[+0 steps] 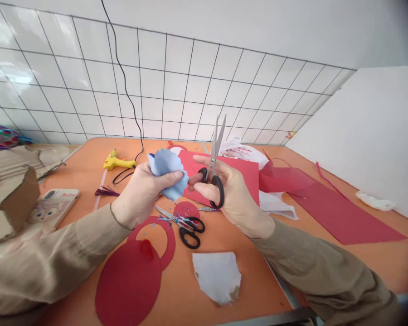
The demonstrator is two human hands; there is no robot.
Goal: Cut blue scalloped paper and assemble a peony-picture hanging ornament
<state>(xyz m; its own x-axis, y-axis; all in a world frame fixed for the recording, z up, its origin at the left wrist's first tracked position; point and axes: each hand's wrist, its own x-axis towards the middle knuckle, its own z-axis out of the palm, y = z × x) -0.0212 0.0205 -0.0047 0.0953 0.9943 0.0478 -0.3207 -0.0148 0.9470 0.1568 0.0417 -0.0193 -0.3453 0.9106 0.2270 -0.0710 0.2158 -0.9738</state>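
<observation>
My left hand (pixel 143 192) pinches a light blue piece (pixel 168 170) with a scalloped edge, thumb on its near face; whether it is felt or paper I cannot tell. To its right, my right hand (pixel 236 194) holds black-handled scissors (pixel 213 160) with fingers at the loops. The blades point up, slightly apart, and do not touch the blue piece. Below my hands, a second pair of scissors (pixel 190 231) lies on the orange table (pixel 180 280) among small blue scraps. Beside it are a small red disc (pixel 187 210), a red ring (pixel 170 244) and a large red oval (pixel 129 285).
A yellow glue gun (pixel 118 160) with a black cord lies at the back left. Nearer are a phone (pixel 54 203) and torn cardboard (pixel 12 199). Red sheets (pixel 343 213) and a white plastic bag (pixel 243 151) occupy the right. A white scrap (pixel 217 276) lies in front.
</observation>
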